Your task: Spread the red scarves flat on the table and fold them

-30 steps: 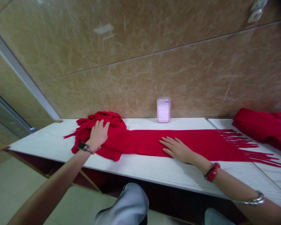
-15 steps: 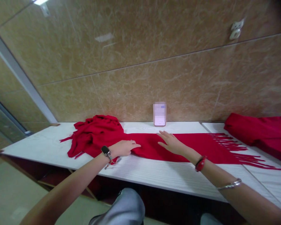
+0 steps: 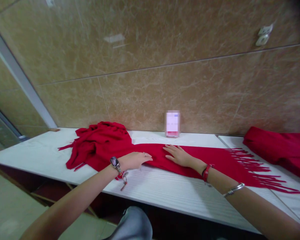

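Note:
A long red scarf [image 3: 215,158] lies stretched across the white counter [image 3: 165,190], bunched in a heap at its left end [image 3: 100,146] and fringed at its right end [image 3: 260,173]. My left hand [image 3: 134,160] lies flat on the scarf's near edge, fingers stretched out to the right. A watch is on that wrist. My right hand [image 3: 177,155] rests palm down on the scarf's middle, fingers spread and pointing left. The two hands lie close together, a short gap apart.
A small pink card [image 3: 172,124] leans upright against the marble wall [image 3: 165,76] behind the scarf. Another folded red cloth [image 3: 277,148] sits at the counter's right end. A wall socket [image 3: 263,34] is high on the right. My knee [image 3: 133,226] shows below the counter's front edge.
My left hand left the bunched heap and slid right to the scarf's near edge. My right hand shifted left along the scarf. The two hands now lie near each other.

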`<act>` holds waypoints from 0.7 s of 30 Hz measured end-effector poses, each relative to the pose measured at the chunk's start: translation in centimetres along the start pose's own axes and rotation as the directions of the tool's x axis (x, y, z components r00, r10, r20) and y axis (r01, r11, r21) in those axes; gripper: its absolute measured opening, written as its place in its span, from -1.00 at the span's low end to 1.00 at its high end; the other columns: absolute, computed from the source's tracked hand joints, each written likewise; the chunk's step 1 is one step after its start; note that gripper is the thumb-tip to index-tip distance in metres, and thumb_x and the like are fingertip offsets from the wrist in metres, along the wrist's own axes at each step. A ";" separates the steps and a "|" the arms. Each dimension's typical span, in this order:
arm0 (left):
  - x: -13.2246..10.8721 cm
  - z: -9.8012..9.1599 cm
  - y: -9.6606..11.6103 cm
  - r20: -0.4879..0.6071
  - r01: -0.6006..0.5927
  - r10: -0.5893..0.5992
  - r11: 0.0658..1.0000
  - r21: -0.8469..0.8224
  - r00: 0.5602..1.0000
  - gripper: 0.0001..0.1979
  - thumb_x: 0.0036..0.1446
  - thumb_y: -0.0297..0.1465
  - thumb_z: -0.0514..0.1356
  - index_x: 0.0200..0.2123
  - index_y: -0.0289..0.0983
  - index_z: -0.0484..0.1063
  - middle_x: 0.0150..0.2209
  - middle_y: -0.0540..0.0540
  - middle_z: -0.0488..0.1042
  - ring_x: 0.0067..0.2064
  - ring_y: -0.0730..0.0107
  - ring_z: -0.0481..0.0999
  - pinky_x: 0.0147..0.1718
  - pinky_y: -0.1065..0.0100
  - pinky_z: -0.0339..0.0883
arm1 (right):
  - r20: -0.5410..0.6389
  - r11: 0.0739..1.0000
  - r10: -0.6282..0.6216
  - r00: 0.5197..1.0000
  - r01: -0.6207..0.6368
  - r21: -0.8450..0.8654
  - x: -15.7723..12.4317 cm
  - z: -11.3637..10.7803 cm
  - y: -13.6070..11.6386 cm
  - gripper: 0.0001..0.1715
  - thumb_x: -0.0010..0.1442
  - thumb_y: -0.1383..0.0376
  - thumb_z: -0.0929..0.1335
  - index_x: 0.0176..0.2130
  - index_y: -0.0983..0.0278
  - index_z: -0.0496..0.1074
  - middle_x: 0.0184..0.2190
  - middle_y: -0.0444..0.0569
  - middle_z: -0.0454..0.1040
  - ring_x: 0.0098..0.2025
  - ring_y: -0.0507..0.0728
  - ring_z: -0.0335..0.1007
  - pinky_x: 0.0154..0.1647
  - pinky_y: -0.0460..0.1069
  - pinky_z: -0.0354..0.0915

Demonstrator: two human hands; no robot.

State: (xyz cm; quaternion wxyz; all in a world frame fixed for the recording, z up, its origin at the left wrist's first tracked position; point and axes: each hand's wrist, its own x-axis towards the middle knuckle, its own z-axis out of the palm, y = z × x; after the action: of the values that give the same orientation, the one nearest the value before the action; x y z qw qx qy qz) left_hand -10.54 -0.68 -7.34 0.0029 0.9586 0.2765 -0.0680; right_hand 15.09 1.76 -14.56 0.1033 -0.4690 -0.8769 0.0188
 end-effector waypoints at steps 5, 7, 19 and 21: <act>-0.9 -1.7 1.1 0.037 0.000 0.002 0.997 -0.077 0.999 -0.32 -0.10 -0.78 -0.08 0.11 -0.23 0.17 0.19 -0.06 0.08 0.19 0.38 0.07 0.12 0.38 0.01 | -0.032 0.996 0.076 0.997 -0.075 0.047 -0.5 -1.7 -0.1 -0.32 0.21 -0.02 0.01 0.21 0.24 -0.04 0.24 0.07 -0.09 0.25 0.26 -0.24 0.14 0.29 -0.12; -1.0 -1.4 1.6 0.059 0.000 0.005 0.997 -0.082 0.998 -0.26 -0.14 -0.80 -0.08 0.15 -0.25 0.11 0.22 -0.08 -0.02 0.22 0.33 -0.02 0.13 0.34 -0.01 | -0.033 0.994 0.080 0.996 -0.077 0.082 -1.2 -2.5 -0.8 -0.31 0.21 -0.04 0.00 0.22 0.20 -0.08 0.25 0.06 -0.13 0.25 0.25 -0.27 0.14 0.31 -0.14; -1.3 -2.3 1.1 0.179 0.061 -0.045 0.994 -0.086 0.983 -0.47 -0.01 -0.61 0.02 0.07 -0.22 0.22 0.12 -0.07 0.23 0.14 0.34 0.16 0.10 0.36 0.00 | 0.130 0.999 0.004 0.991 -0.010 0.043 -5.5 -2.4 -3.0 -0.34 0.19 -0.05 0.03 0.20 0.11 -0.04 0.24 -0.02 -0.07 0.24 0.31 -0.25 0.08 0.41 -0.14; -0.1 -2.8 1.6 0.154 0.086 -0.072 0.992 -0.088 0.985 -0.59 0.09 -0.42 0.04 0.05 -0.26 0.25 0.08 -0.10 0.28 0.12 0.30 0.19 0.10 0.34 0.00 | 0.110 1.000 -0.004 0.994 0.001 0.030 -5.5 -2.0 -2.9 -0.37 0.21 -0.03 0.03 0.20 0.10 -0.04 0.24 -0.02 -0.08 0.24 0.31 -0.25 0.07 0.41 -0.12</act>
State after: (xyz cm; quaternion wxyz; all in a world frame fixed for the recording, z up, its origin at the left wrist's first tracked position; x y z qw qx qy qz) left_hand -9.45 -1.97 -4.59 0.0663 0.9378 0.3163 -0.1271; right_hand 16.11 -4.49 -13.11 0.0618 -0.4645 -0.8815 0.0575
